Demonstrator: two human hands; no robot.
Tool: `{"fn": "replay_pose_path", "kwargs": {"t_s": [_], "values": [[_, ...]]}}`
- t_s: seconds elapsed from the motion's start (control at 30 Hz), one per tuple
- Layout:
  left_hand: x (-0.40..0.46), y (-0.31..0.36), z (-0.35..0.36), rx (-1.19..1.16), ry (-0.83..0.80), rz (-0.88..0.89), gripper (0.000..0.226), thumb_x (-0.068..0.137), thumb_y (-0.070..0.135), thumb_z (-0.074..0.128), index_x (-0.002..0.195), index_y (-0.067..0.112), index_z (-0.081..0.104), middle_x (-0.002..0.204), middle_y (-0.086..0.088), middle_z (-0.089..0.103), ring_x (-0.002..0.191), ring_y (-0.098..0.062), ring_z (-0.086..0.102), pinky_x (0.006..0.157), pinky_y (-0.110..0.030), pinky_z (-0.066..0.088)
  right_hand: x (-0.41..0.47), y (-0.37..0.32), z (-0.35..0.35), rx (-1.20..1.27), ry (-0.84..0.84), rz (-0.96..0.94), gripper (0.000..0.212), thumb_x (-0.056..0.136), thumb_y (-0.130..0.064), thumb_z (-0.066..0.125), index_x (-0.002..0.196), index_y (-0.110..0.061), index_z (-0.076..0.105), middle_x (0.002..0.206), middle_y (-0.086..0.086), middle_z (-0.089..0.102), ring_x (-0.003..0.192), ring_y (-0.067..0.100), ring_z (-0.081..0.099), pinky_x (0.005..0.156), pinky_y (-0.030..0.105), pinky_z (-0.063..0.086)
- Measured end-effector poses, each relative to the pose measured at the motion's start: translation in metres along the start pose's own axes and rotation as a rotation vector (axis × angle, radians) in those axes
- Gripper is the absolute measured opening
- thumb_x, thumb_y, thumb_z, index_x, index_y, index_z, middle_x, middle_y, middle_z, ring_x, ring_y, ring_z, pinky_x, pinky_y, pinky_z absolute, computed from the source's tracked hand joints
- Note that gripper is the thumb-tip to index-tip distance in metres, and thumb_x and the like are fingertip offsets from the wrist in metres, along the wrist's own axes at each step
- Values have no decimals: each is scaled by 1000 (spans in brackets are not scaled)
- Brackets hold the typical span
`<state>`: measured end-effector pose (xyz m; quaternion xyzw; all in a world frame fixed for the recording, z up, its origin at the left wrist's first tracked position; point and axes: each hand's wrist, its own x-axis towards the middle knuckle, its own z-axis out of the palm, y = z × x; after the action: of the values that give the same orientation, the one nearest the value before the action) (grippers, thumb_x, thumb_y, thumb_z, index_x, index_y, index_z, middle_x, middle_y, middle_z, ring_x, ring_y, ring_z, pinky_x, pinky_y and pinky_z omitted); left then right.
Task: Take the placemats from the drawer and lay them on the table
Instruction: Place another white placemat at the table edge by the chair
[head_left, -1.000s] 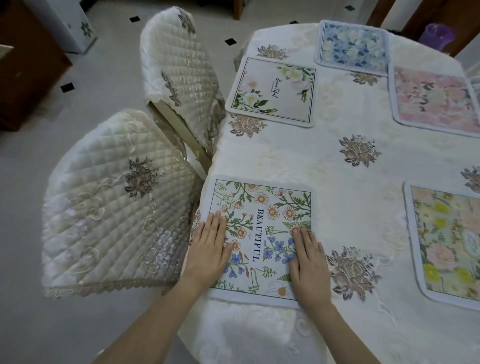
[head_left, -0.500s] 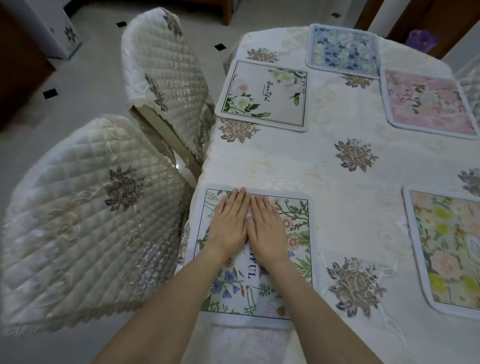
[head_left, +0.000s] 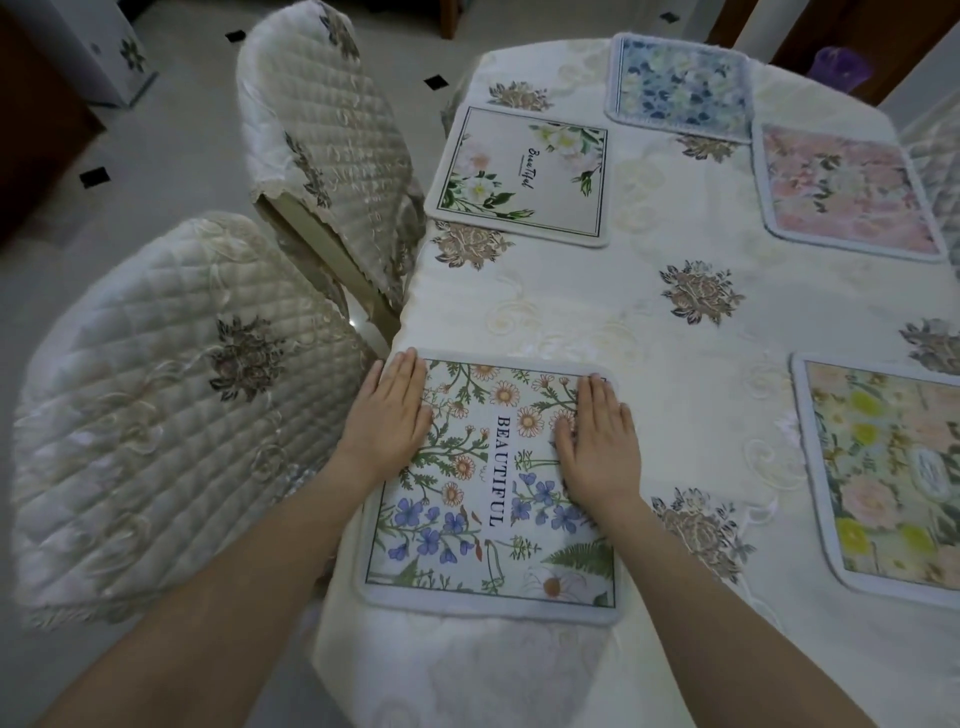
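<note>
cream embroidered tablecloth (head_left: 649, 322) covers the tabletop. five placemats lie flat on it: the "beautiful" placemat (head_left: 493, 493) at the near left edge, a white-flower placemat (head_left: 519, 176) further along the left edge, a blue placemat (head_left: 680, 85) at the far edge, a pink placemat (head_left: 847, 192) and a yellow-flower placemat (head_left: 893, 478) toward the right. left hand (head_left: 389, 421) and right hand (head_left: 597, 436) rest flat, fingers extended, gripping nothing, on the near mat's far corners. two quilted chairs (head_left: 171, 395) stand at the left edge; pale tiled floor (head_left: 156, 156).
</note>
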<state>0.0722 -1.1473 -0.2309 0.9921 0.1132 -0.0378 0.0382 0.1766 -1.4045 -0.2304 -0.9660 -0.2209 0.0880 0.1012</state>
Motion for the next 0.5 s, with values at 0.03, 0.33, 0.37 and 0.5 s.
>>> {"fn": "replay_pose_path", "kwargs": {"t_s": [0.03,0.33,0.37,0.5], "values": [[-2,4,-3,13,-6,-8,69,95,44,2,150,4,16,158,-14,17,147,-24,11,118,-39,-2,1,0,-4,-32,-5,-3,76,90,-51,-4,155,-11,6,162,5,7,149,15,2,121,35,-3],[-88,109,10,-115,77,81,58,101,34,13,148,3,24,156,-12,22,145,-25,18,115,-43,12,-86,-67,12,152,-15,-208,60,99,-40,9,154,-14,10,159,-1,4,149,15,3,121,34,0],[-97,113,13,-125,69,84,58,99,33,19,149,4,23,157,-11,22,146,-24,18,114,-43,13,-96,-71,18,169,-19,-212,59,100,-38,11,153,-14,12,159,-1,7,149,15,5,120,34,0],[-117,105,26,-122,25,123,60,99,34,24,151,6,16,160,-8,13,148,-19,6,117,-39,10,-113,-60,36,129,-43,-254,60,102,-45,6,154,-16,14,161,-2,11,149,11,3,119,34,2]]}}
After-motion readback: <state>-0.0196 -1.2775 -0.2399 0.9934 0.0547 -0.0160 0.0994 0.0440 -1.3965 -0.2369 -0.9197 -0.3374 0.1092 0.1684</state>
